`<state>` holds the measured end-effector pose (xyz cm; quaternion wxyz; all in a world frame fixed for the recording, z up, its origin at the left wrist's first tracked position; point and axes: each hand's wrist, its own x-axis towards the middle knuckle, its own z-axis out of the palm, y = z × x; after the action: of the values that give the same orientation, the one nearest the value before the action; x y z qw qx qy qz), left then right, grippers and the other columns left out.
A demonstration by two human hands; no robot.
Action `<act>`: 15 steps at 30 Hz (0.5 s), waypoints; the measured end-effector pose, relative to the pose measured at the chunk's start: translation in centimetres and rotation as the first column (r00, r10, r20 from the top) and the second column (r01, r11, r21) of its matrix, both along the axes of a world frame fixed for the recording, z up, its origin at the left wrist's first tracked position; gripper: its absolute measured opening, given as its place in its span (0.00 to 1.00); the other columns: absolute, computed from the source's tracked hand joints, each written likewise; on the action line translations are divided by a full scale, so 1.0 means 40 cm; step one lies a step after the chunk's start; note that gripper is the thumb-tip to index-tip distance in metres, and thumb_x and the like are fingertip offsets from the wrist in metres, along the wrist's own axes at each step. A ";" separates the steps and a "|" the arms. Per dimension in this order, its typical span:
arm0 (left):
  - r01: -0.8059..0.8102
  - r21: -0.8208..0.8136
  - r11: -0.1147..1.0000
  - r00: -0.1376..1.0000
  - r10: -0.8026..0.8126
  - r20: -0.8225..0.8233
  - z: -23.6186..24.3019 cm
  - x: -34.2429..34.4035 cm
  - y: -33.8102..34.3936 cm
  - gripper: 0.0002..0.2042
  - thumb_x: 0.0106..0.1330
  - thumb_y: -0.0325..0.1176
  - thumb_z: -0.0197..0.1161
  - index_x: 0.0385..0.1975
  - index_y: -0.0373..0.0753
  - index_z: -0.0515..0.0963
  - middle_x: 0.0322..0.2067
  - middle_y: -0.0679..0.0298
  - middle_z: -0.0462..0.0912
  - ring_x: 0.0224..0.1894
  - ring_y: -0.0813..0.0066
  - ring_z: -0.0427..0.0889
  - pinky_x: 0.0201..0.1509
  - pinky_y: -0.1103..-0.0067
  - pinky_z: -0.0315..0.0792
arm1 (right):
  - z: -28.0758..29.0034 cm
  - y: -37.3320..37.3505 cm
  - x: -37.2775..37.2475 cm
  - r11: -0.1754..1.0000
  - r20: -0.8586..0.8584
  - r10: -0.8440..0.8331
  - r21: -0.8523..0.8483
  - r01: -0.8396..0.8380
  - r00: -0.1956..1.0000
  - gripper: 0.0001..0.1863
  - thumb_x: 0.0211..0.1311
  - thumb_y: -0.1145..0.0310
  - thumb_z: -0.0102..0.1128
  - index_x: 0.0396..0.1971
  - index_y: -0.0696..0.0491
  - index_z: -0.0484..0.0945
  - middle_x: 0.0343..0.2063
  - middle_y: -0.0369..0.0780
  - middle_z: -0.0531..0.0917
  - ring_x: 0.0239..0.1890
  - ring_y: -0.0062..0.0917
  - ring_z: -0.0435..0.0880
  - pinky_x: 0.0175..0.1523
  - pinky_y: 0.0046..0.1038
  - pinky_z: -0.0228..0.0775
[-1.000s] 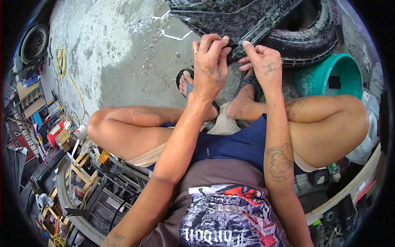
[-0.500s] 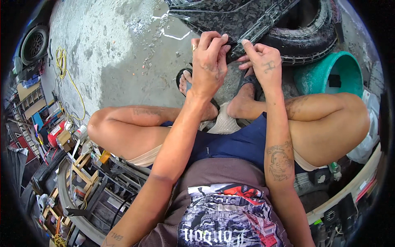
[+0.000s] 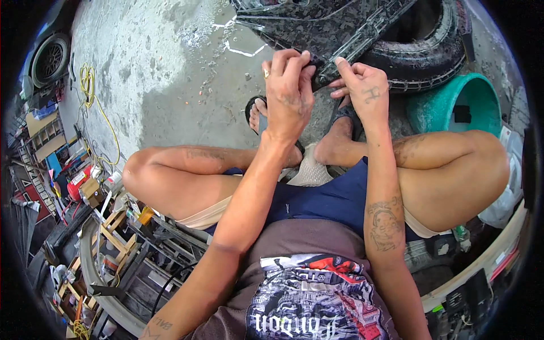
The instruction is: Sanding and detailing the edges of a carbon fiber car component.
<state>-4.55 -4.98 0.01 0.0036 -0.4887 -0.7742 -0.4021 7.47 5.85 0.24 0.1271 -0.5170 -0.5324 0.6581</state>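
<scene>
A dark panel with a grey camouflage pattern leans at the top of the view, its ridged near corner toward me. At that corner my left hand is closed, thumb and fingertips pinched together on the panel's edge. To the right, my right hand has its thumb on top of the ridged edge and its fingers curled beneath. Whether a thin film is caught between the fingertips is too small to make out. A black tyre lies under and behind the panel's right side.
A green bucket lies tipped by my right knee. White strips lie on the wet concrete floor. A yellow cord, a wheel, a red extinguisher-like canister and cluttered parts fill the left side.
My left hand has shifted very slightly down at the panel's corner, its fingers a little more curled. The right hand keeps its hold, and the whole view has moved a little.
</scene>
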 end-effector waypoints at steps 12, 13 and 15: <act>0.013 -0.015 1.000 0.994 -0.011 0.112 -0.015 0.007 0.003 0.12 0.61 0.17 0.65 0.44 0.33 0.82 0.41 0.54 0.79 0.41 0.54 0.76 0.47 0.66 0.67 | 0.010 -0.001 -0.002 1.000 0.002 0.002 -0.025 -0.002 1.000 0.23 0.73 0.58 0.65 0.27 0.65 0.84 0.23 0.45 0.89 0.21 0.22 0.87 0.28 0.21 0.78; 0.001 -0.014 1.000 0.993 0.000 0.121 -0.016 0.015 0.001 0.12 0.60 0.17 0.66 0.44 0.33 0.82 0.41 0.54 0.79 0.41 0.54 0.76 0.47 0.66 0.67 | 0.010 -0.001 -0.002 1.000 -0.013 0.007 -0.002 -0.007 1.000 0.22 0.73 0.57 0.65 0.28 0.64 0.84 0.25 0.45 0.89 0.22 0.23 0.88 0.25 0.22 0.77; 0.013 0.006 1.000 0.995 -0.014 0.098 -0.019 0.022 -0.004 0.12 0.60 0.17 0.66 0.44 0.33 0.82 0.41 0.54 0.80 0.40 0.54 0.76 0.47 0.66 0.67 | 0.009 0.000 -0.001 1.000 -0.012 0.004 -0.018 -0.004 1.000 0.22 0.73 0.56 0.65 0.29 0.63 0.83 0.26 0.46 0.89 0.22 0.24 0.89 0.23 0.23 0.76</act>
<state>-3.68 -5.12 -0.75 -0.0360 -0.4736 -0.7690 -0.4279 7.42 5.86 0.58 0.1242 -0.5130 -0.5268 0.6662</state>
